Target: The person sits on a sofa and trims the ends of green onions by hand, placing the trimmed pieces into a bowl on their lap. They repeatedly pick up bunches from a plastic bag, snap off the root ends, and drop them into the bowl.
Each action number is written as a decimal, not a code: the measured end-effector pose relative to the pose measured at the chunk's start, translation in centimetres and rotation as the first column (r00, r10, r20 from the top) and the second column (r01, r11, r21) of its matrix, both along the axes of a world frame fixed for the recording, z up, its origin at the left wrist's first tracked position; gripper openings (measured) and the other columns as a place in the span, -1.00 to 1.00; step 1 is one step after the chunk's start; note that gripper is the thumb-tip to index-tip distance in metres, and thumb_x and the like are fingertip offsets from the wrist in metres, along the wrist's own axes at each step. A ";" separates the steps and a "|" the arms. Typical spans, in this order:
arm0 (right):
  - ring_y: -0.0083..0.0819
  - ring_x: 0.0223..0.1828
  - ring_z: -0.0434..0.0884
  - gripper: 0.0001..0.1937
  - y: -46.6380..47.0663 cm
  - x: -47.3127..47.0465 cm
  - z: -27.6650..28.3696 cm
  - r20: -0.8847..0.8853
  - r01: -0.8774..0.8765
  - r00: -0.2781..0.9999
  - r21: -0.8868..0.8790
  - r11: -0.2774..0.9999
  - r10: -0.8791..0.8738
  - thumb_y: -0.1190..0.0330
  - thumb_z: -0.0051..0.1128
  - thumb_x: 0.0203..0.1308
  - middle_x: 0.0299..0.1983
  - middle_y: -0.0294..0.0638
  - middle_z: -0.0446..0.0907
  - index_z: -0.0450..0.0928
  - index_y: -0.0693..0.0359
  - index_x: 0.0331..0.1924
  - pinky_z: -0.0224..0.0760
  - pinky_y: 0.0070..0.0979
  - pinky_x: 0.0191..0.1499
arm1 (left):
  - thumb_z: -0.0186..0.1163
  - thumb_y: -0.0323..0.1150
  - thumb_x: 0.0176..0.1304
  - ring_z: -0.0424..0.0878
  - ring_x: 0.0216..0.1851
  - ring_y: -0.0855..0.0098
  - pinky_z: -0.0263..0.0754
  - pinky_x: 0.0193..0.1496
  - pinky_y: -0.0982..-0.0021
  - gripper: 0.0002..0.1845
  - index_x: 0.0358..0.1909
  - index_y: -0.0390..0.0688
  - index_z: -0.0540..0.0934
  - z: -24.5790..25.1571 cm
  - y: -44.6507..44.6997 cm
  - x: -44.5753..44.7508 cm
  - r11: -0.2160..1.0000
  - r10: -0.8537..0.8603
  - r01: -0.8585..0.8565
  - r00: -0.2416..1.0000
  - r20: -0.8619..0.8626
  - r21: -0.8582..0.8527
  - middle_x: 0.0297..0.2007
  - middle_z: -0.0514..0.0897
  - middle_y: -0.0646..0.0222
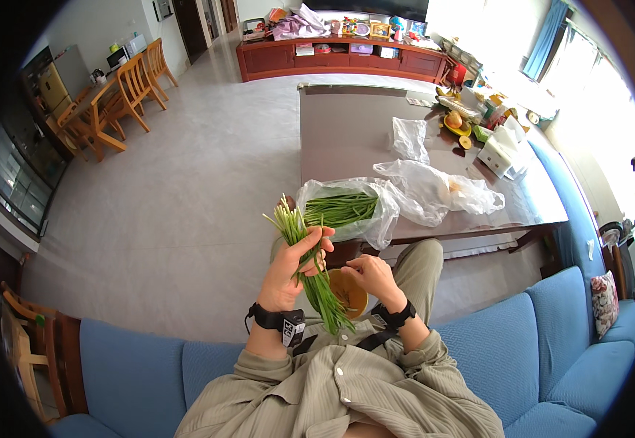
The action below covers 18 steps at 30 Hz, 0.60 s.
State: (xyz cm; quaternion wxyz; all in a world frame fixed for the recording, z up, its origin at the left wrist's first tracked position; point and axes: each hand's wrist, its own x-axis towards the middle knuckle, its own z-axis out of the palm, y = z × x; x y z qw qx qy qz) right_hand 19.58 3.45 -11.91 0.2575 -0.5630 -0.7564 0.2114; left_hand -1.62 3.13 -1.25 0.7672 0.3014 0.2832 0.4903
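Note:
My left hand (291,268) grips a bunch of green chives (317,295), pale cut ends pointing up and away, leaf tips hanging toward my lap. My right hand (373,276) is just right of the bunch, fingers bent, above the rim of a yellow bin (357,301) between my knees. Whether a small piece sits between its fingertips cannot be made out. Some dark scraps lie inside the bin. More chives (345,208) rest in an open clear plastic bag (386,222) at the near edge of the table (345,137).
Crumpled plastic bags (438,189) and a smaller bag (409,137) lie on the table. Farther right are a yellow fruit dish (465,130), a halved fruit (464,142) and a tissue pack (501,156). A blue sofa (487,339) surrounds me; wooden chairs (134,79) stand far left.

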 end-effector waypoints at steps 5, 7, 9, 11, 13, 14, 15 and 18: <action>-0.12 -0.33 0.65 -0.75 0.3 -0.2 -2.4 0.015 0.034 0.999 0.045 0.998 -0.035 0.17 0.32 0.11 -0.41 -0.15 0.64 0.73 0.21 -0.41 0.51 -0.25 -0.26 | 0.12 -0.26 0.45 0.18 -0.70 0.77 0.07 -0.61 0.64 -0.73 -0.04 -0.28 0.53 0.1 -0.1 -0.1 0.998 0.053 -0.053 0.998 0.020 -0.029 -0.37 0.56 0.44; -0.12 -0.34 0.64 -0.77 0.4 0.0 -2.8 -0.009 0.040 0.999 0.047 0.998 -0.040 0.21 0.32 0.09 -0.41 -0.16 0.64 0.72 0.22 -0.43 0.50 -0.26 -0.27 | 0.12 -0.26 0.45 0.18 -0.70 0.76 0.07 -0.61 0.63 -0.74 -0.04 -0.27 0.54 0.0 0.0 -0.2 0.999 0.049 -0.048 0.998 0.031 -0.022 -0.39 0.55 0.45; -0.13 -0.37 0.64 -0.79 0.3 0.3 -2.8 -0.036 0.029 0.999 0.036 0.999 -0.028 0.26 0.33 0.07 -0.43 -0.16 0.64 0.71 0.26 -0.45 0.49 -0.27 -0.29 | 0.14 -0.25 0.44 0.19 -0.69 0.76 0.06 -0.61 0.63 -0.74 -0.06 -0.27 0.55 0.0 0.1 -0.3 0.999 0.049 -0.049 0.998 0.031 -0.011 -0.41 0.56 0.47; -0.15 -0.35 0.66 -0.83 0.2 0.6 -2.5 -0.048 0.019 0.999 0.009 1.000 -0.019 0.28 0.35 0.04 -0.40 -0.17 0.66 0.72 0.22 -0.44 0.51 -0.29 -0.27 | 0.19 -0.23 0.40 0.23 -0.67 0.77 0.03 -0.61 0.63 -0.72 -0.09 -0.26 0.59 -0.2 0.2 -0.3 0.998 0.058 -0.058 0.998 0.012 -0.005 -0.43 0.58 0.49; -0.19 -0.37 0.67 -0.85 0.1 0.8 -1.8 -0.087 0.023 0.996 -0.038 0.999 -0.026 0.29 0.37 0.02 -0.38 -0.16 0.68 0.72 0.20 -0.42 0.52 -0.33 -0.27 | 0.19 -0.23 0.40 0.21 -0.68 0.76 0.02 -0.62 0.63 -0.72 -0.10 -0.26 0.59 -0.3 0.2 -0.2 0.999 0.053 -0.053 0.998 -0.013 0.002 -0.47 0.56 0.51; -0.22 -0.39 0.67 -0.85 0.1 0.9 -1.3 -0.120 0.029 0.992 -0.072 0.997 -0.038 0.30 0.37 0.02 -0.39 -0.15 0.68 0.73 0.20 -0.40 0.53 -0.36 -0.28 | 0.19 -0.23 0.40 0.20 -0.69 0.76 0.02 -0.62 0.63 -0.73 -0.11 -0.26 0.60 -0.4 0.2 -0.2 0.998 0.057 -0.057 0.998 -0.028 0.005 -0.48 0.56 0.52; -0.25 -0.42 0.67 -0.85 0.2 1.0 -0.8 -0.152 0.035 0.987 -0.108 0.994 -0.051 0.31 0.38 0.02 -0.39 -0.14 0.69 0.73 0.20 -0.38 0.53 -0.40 -0.29 | 0.17 -0.22 0.42 0.20 -0.68 0.76 0.03 -0.62 0.62 -0.73 -0.11 -0.26 0.58 -0.5 0.2 -0.2 0.999 0.034 -0.034 0.998 -0.044 0.015 -0.49 0.54 0.53; -0.43 -0.50 0.64 -0.85 0.4 1.1 1.3 -0.352 0.074 0.928 -0.153 0.985 -0.124 0.35 0.35 0.12 -0.43 -0.17 0.71 0.72 0.25 -0.30 0.50 -0.53 -0.33 | 0.13 -0.22 0.44 0.21 -0.66 0.75 0.04 -0.61 0.62 -0.74 -0.14 -0.26 0.56 -0.6 0.1 -0.1 0.999 -0.016 0.020 0.995 -0.096 0.039 -0.52 0.49 0.56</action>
